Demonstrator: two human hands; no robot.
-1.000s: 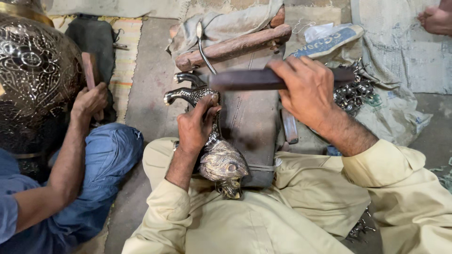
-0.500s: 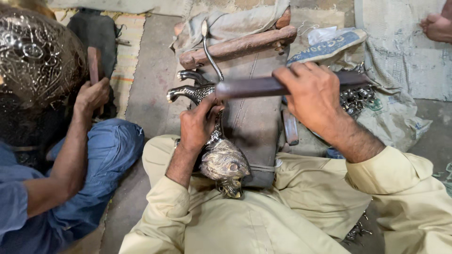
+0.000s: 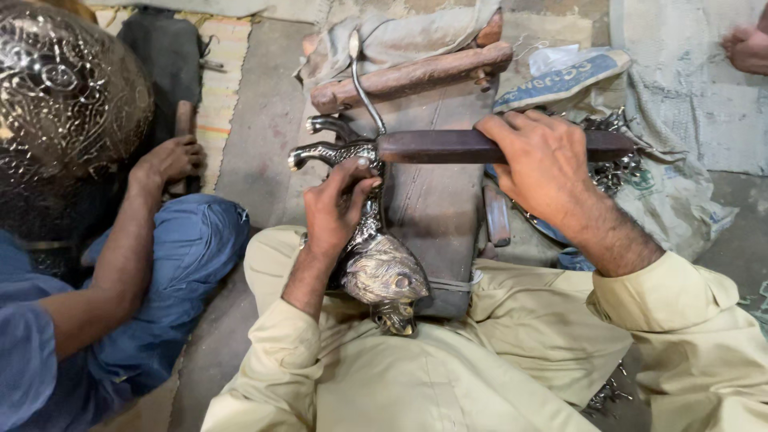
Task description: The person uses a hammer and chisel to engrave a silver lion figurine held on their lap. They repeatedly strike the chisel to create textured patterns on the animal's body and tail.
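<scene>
Soft, even daylight falls from above, with weak shadows. Glints shine on the embossed metal bowl point(image 3: 68, 88) and metal ornament point(image 3: 382, 276). Focus is sharp; edges bend slightly.

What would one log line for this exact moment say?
left hand: grips silver cast ornament | right hand: holds dark wooden-handled tool across it | support: sloped work block | nearby: co-worker's hand

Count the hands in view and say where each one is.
4. Left hand holds the metal piece; right hand grips the dark bar; a co-worker's hand at left holds a stick; another hand top right. Others may be hidden.
</scene>
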